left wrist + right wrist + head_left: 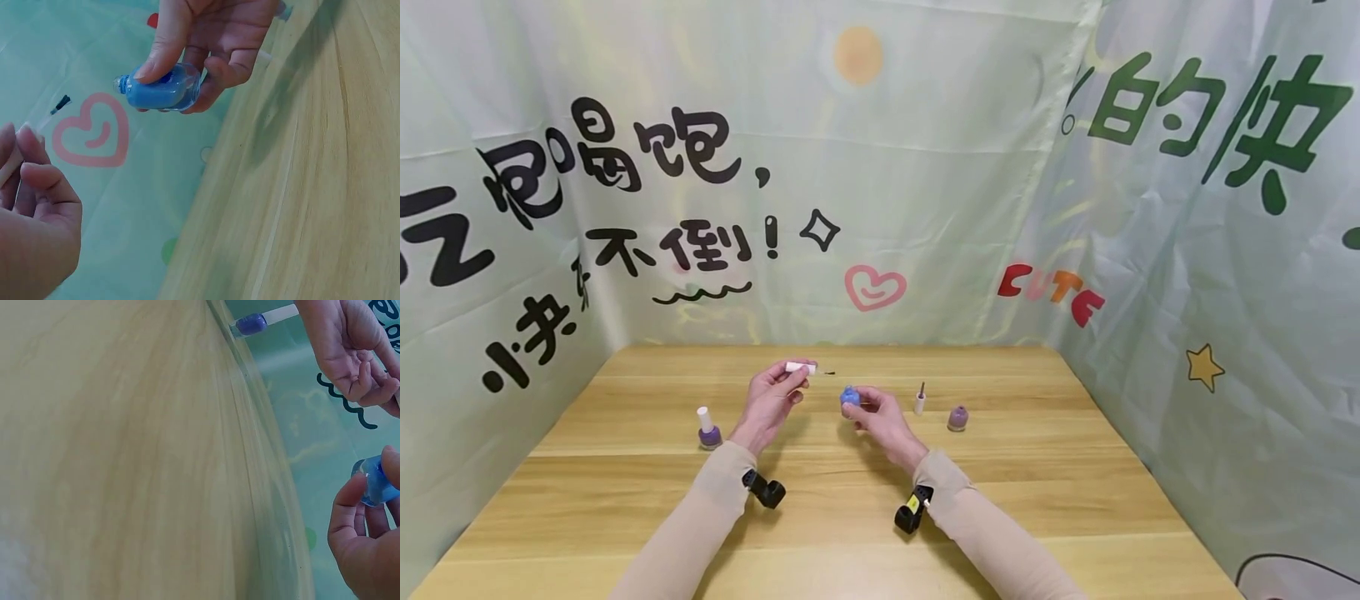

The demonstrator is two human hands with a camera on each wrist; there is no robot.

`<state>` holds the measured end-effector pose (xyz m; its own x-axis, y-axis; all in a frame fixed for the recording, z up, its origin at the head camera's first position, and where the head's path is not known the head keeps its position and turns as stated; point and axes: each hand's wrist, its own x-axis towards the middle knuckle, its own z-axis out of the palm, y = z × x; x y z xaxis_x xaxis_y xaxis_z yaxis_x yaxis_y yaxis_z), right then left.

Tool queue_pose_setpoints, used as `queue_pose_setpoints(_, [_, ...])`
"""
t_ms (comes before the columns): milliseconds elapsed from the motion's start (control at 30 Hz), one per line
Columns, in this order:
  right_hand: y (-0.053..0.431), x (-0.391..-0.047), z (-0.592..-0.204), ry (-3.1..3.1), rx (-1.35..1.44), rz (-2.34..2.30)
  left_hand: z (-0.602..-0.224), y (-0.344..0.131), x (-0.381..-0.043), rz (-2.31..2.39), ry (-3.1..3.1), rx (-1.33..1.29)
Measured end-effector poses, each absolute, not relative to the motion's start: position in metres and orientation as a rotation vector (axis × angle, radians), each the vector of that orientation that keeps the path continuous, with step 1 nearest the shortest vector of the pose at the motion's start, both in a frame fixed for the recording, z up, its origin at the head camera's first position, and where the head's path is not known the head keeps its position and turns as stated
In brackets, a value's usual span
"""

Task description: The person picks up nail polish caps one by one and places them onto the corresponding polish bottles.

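Observation:
Between thumb and fingers, my left hand point(772, 398) pinches a white nail polish cap point(800, 367) lying sideways, its thin brush point(829, 372) pointing right. In the left wrist view the brush tip point(60, 104) looks dark. My right hand point(883, 421) grips a blue nail polish bottle point(850, 399) above the table; its neck is uncapped. The left wrist view shows the thumb across the side of this bottle point(159, 90). Brush and bottle are a short gap apart. In the right wrist view, fingers partly hide the blue bottle point(375, 481).
A capped purple nail polish bottle point(710, 432) stands left of my left hand. Right of my right hand, an uncapped mauve bottle point(957, 419) stands near a white cap point(921, 402) with its brush upward. Printed curtains point(955, 208) enclose the wooden table point(820, 533).

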<state>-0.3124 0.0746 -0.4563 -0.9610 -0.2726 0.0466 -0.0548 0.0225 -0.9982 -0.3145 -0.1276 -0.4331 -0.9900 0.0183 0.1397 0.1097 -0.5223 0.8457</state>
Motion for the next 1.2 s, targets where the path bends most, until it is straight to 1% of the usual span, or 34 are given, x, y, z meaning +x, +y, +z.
queue_pose_setpoints(367, [0.073, -0.311, -0.459, 2.112, -0.394, -2.079, -0.433, -0.117, -0.317, -2.571, -1.587, -0.278])
queue_pose_setpoints(833, [0.072, -0.31, -0.463, 2.035, -0.438, -2.099, -0.432, -0.109, -0.317, -2.492, -1.537, -0.126])
queue_pose_setpoints(1200, [0.071, -0.293, -0.443, 2.05, -0.467, -2.068, -0.435, -0.104, -0.319, -2.35, -1.636, -0.072])
